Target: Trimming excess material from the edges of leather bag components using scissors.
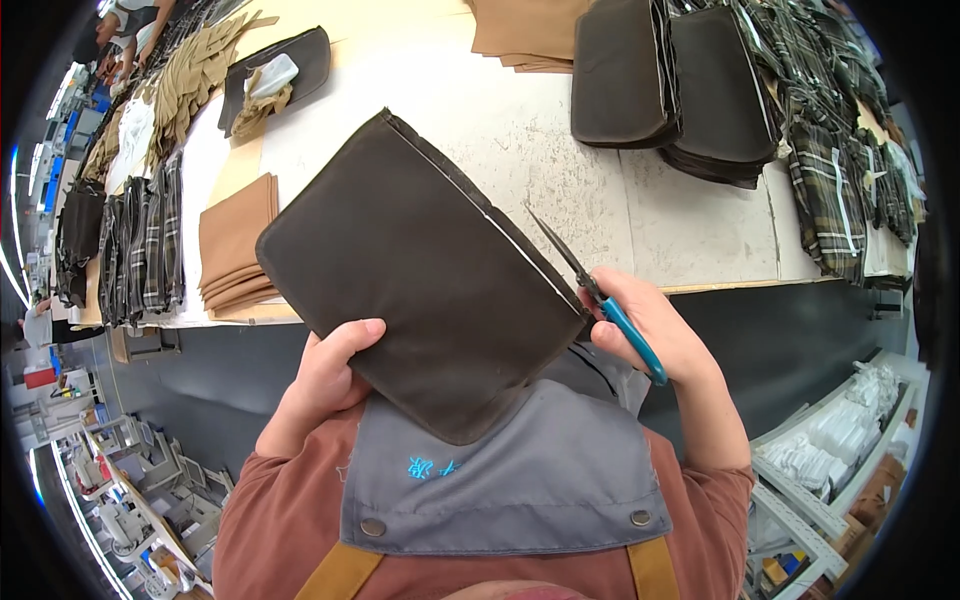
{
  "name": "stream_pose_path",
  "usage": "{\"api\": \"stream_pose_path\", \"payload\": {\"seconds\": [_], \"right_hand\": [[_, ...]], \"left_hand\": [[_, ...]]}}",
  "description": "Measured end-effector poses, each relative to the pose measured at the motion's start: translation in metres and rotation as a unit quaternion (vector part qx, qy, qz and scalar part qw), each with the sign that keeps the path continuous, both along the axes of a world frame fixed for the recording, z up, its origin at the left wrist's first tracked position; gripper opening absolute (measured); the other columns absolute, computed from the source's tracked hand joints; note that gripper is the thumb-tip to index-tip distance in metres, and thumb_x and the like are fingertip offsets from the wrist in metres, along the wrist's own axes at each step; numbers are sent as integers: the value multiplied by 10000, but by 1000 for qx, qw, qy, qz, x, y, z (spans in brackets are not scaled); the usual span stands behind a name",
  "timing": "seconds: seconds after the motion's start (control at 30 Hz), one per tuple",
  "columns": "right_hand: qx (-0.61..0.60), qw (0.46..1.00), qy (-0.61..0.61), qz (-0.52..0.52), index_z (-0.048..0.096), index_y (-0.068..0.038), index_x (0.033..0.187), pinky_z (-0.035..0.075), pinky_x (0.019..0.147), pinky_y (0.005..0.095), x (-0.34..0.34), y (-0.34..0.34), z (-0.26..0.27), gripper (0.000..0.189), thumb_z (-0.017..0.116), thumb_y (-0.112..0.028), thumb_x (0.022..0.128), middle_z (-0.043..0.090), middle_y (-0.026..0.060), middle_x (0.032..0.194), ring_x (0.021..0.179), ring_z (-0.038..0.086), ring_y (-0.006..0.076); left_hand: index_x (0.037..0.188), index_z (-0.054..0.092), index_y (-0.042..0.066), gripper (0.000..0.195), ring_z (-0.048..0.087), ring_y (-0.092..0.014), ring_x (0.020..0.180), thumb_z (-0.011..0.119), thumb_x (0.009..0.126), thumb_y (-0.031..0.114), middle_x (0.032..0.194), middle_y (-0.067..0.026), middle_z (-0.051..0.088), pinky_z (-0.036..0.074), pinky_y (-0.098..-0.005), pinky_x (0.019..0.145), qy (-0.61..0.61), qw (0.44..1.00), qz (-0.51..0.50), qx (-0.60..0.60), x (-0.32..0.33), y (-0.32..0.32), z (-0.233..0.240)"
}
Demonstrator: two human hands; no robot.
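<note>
My left hand (337, 367) grips the lower left edge of a dark brown fabric panel (420, 277), thumb on top and fingers hidden beneath. The panel has rounded corners on one side and hangs tilted in front of my apron. A white line runs along its upper right edge beside a raw dark seam allowance. In my right hand (637, 322) is a pair of scissors (592, 289) with teal handles, its blades pointing up and left alongside that edge. The right thumb is close to the panel's right corner; whether it pinches the corner, I cannot tell.
Dark panels are stacked (622, 75) at the table's back right, near brown folded fabric (525, 34). Plaid pieces (825, 202) lie far right. On the left are folded brown fabric (240, 247), plaid bundles (142, 247) and tan strips (195, 75). A metal rack (795, 517) stands lower right.
</note>
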State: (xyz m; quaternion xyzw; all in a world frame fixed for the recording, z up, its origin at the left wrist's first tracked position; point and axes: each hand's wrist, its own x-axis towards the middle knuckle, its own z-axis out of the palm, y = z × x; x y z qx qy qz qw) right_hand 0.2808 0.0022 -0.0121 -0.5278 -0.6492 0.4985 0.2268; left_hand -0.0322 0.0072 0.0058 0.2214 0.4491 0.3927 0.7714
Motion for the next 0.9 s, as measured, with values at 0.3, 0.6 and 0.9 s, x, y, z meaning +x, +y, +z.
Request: {"api": "stream_pose_path", "payload": {"seconds": [0.3,0.6,0.9], "right_hand": [[-12,991,114,-72,525,-35,895,426,663,273,-15,24,18,391,732,-333,748,512,30,756,718,491,117],[-46,984,167,-46,543,-40,926,433,681,261,-22,44,6,381,752,-304,749,543,21,791,741,517,111],[30,983,119,-138,524,-35,918,443,686,240,-54,65,-24,183,662,-56,800,573,21,845,758,526,90]], "left_hand": [[1288,408,-20,426,487,-209,1139,489,891,111,1259,-113,485,410,-350,953,34,993,-103,36,7,3,3],[1271,405,-33,432,503,-262,1134,475,859,77,1242,-145,496,429,-394,950,22,998,-24,48,6,-7,-4],[1272,410,-44,414,500,-269,1158,459,927,179,1267,-160,494,416,-420,975,-26,999,26,20,-1,5,-46]]}}
